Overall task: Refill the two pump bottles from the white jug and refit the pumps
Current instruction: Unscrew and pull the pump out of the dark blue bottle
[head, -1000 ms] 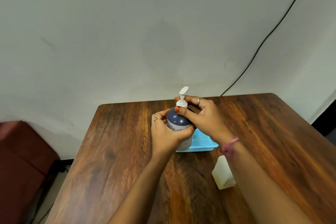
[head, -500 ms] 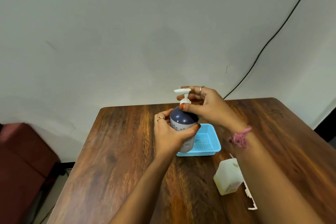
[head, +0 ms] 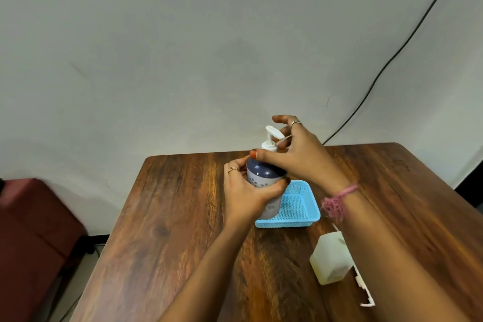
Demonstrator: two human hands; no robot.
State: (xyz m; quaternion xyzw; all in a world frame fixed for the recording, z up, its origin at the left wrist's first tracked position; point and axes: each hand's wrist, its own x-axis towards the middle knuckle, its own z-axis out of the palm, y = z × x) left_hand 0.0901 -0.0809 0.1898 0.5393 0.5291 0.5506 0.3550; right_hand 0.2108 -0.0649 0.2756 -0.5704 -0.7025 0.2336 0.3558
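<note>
A pump bottle [head: 262, 174] with a dark blue top and a pale dotted body is held upright over the table, in front of a blue basket. My left hand [head: 247, 195] is wrapped around its body. My right hand [head: 292, 154] grips the collar of the white pump [head: 271, 138], thumb in front and fingers behind the nozzle. The white jug [head: 329, 259] stands on the table at the lower right, partly hidden by my right forearm. A second pump bottle is not in view.
The blue mesh basket [head: 298, 206] sits on the wooden table [head: 170, 217] right behind the bottle. A white ragged-edged scrap [head: 364, 287] lies beside the jug. A black cable [head: 379, 78] runs down the wall. A dark red seat [head: 31, 230] stands left of the table.
My right hand has turned the pump on the bottle: the nozzle swung from pointing left to pointing right. The bottle stays in my left hand at about the same place.
</note>
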